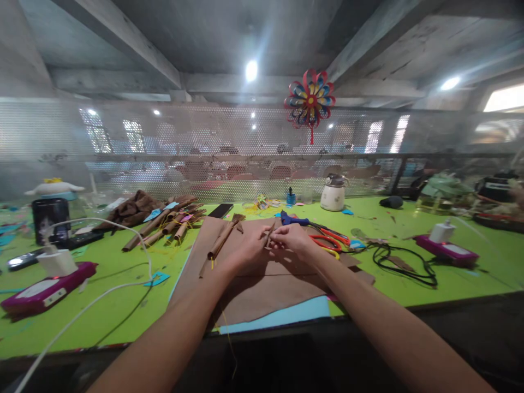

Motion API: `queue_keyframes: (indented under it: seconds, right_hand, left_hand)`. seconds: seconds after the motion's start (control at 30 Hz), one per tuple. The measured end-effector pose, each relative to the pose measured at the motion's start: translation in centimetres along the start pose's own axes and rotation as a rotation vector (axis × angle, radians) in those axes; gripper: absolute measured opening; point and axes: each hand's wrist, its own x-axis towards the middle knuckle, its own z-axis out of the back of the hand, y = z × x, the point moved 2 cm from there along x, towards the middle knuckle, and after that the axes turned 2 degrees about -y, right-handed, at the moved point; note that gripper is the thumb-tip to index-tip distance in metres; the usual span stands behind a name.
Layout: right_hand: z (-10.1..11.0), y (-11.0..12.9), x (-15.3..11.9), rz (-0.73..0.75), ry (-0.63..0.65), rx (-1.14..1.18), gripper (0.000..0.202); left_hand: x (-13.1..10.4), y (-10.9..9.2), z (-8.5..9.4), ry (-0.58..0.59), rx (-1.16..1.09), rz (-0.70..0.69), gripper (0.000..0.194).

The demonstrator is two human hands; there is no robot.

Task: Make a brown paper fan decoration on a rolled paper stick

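Above the middle of a brown sheet [262, 289], my two hands meet. My left hand [252, 246] is closed around a small brown piece [269, 234]. My right hand [290, 239] pinches at the same piece from the right, its fingertips close to those of my left hand. To the left of my hands, a rolled brown tube [221, 240] with a bit of yellow thread lies on the sheet. Light blue paper [282, 317] shows under the sheet's front edge.
Brown rolls [180, 221] are piled at the back left. Red-handled scissors [327, 240] and a blue-handled tool [295, 220] lie right of my hands. A black cable [405, 267], purple power strips [53, 289] and a white jug [332, 194] stand or lie around.
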Motion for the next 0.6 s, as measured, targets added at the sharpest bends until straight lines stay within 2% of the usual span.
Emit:
queue_keyframes:
  seconds: [0.13,0.37,0.53,0.6]
  right_hand:
    - [0.1,-0.2,0.1,0.014,-0.012,0.004,0.014]
    - [0.1,-0.5,0.4,0.06,-0.003,-0.005,0.019]
    - [0.1,-0.2,0.2,0.073,-0.073,-0.005,0.02]
    - [0.2,0.1,0.0,0.038,-0.05,0.074,0.021]
  left_hand:
    - [-0.2,-0.1,0.4,-0.024,0.031,-0.01,0.026]
    - [0.1,0.8,0.2,-0.021,-0.005,0.097,0.032]
    - [0.0,0.0,-0.2,0.025,-0.147,0.125,0.034]
    - [-0.2,-0.7,-0.2,0.054,-0.244,0.142,0.037]
